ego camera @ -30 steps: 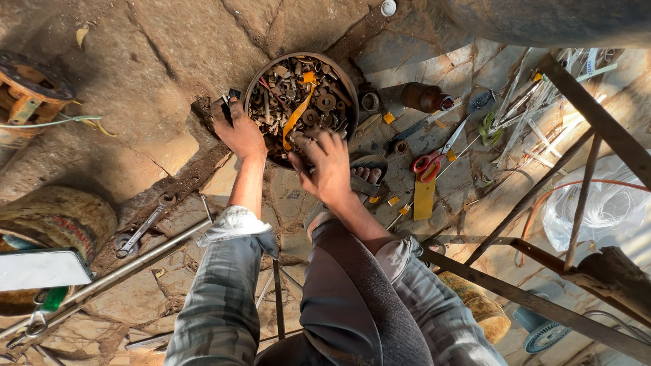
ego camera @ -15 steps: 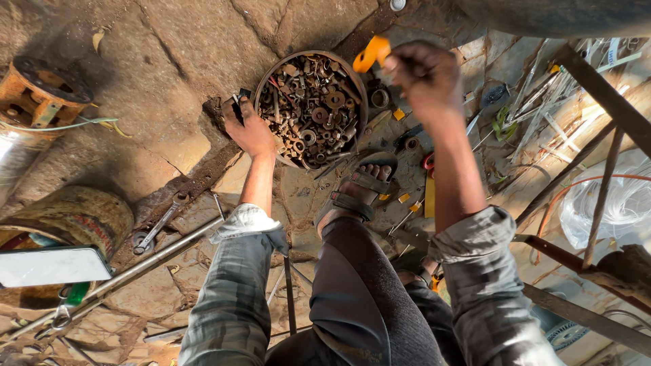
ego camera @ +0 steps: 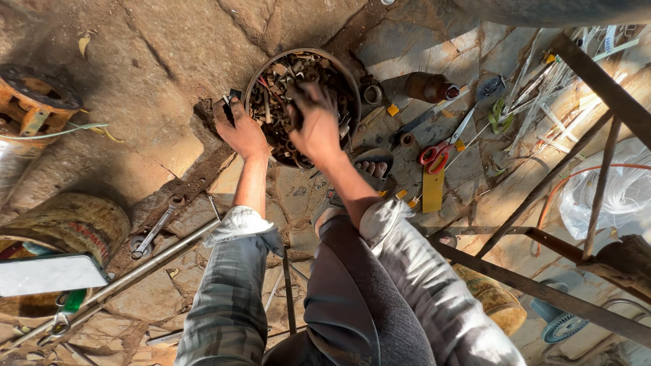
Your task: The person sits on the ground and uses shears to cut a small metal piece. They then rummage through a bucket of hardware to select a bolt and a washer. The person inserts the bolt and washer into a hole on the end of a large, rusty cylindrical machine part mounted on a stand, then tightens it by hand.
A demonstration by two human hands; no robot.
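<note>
A round metal pan (ego camera: pixel 252 80) full of rusty nuts, bolts and small parts (ego camera: pixel 274 81) sits on the stone floor ahead of me. My left hand (ego camera: pixel 241 132) grips the pan's near-left rim, with a small dark piece by its fingers. Over the middle of the pan, my right hand (ego camera: pixel 315 125) points its fingers down into the heap. They are buried among the parts, so whether they hold anything is hidden. My knee and grey trousers (ego camera: pixel 352 298) fill the bottom of the view.
Red-handled scissors (ego camera: pixel 434 154), a yellow flat piece (ego camera: pixel 432 190), a brown bottle (ego camera: pixel 427 87) and loose tools lie right of the pan. A spanner (ego camera: pixel 157 227) and a long metal pipe (ego camera: pixel 135 271) lie on the left. Rusty frame bars (ego camera: pixel 542 291) cross the right side.
My right hand had lifted an orange-handled tool out to the pan's right; it is now back down in the parts without it. My left hand stayed on the rim.
</note>
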